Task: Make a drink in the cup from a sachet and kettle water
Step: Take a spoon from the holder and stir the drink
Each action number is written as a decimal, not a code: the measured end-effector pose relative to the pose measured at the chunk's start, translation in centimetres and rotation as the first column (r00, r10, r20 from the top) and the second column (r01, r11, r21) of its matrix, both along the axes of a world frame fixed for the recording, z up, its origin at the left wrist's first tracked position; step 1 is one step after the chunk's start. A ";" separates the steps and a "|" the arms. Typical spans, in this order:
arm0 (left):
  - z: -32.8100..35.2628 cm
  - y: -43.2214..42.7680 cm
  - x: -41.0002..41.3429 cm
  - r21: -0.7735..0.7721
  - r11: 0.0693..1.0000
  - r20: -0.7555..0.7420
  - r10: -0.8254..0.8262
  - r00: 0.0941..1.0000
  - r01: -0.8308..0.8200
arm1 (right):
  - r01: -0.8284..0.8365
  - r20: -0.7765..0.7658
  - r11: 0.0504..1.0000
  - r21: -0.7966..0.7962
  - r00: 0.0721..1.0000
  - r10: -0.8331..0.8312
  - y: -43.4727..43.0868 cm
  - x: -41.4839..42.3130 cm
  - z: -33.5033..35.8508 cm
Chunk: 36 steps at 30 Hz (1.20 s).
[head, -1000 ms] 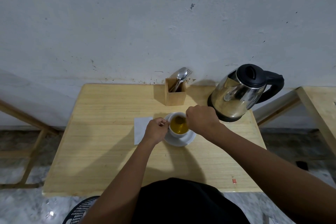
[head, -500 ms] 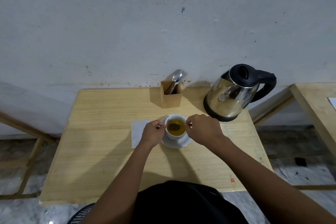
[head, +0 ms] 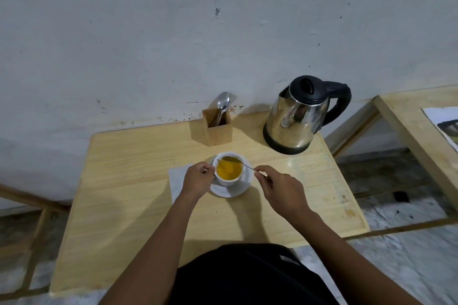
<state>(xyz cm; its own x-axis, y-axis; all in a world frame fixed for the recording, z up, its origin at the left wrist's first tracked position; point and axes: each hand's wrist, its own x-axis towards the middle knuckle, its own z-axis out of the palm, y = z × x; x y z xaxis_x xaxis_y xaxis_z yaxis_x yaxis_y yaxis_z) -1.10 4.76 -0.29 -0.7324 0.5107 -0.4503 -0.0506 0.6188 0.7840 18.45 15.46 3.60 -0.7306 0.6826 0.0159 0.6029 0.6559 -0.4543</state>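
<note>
Stirring is the step in hand. The cup (head: 228, 168) of yellow drink sits on its saucer (head: 244, 187) mid-table, kettle (head: 296, 116) at two o'clock. The left hand (head: 198, 178) pinches what seems the cup's handle; the right hand (head: 281, 189) grips the spoon (head: 235, 160). Next, probably lift the spoon clear without dripping.

The right hand (head: 280, 188) has drawn back from over the cup (head: 228, 168) to the right of the saucer (head: 244, 187), and a spoon (head: 235, 160) now shows pinched in its fingertips, the handle slanting up to the hand and the bowl lying at the far rim of the cup. The drink (head: 228, 169), darker and brownish a second ago with a dark patch in it, now looks bright yellow-orange. The left hand (head: 198, 178) has shifted slightly, its fingers now at the cup's left side.
</note>
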 end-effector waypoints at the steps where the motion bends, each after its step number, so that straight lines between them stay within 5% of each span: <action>1: 0.0 0.0 0.0 -0.002 1.000 0.004 0.000 1.000 0.000 | 0.006 -0.001 1.000 0.004 1.000 -0.006 -0.2 0.2 -0.3; 36: -0.2 0.2 -0.3 -0.012 1.000 -0.016 -0.021 1.000 0.021 | 0.138 -0.101 0.989 -0.048 0.985 -0.142 -1.8 0.7 -1.0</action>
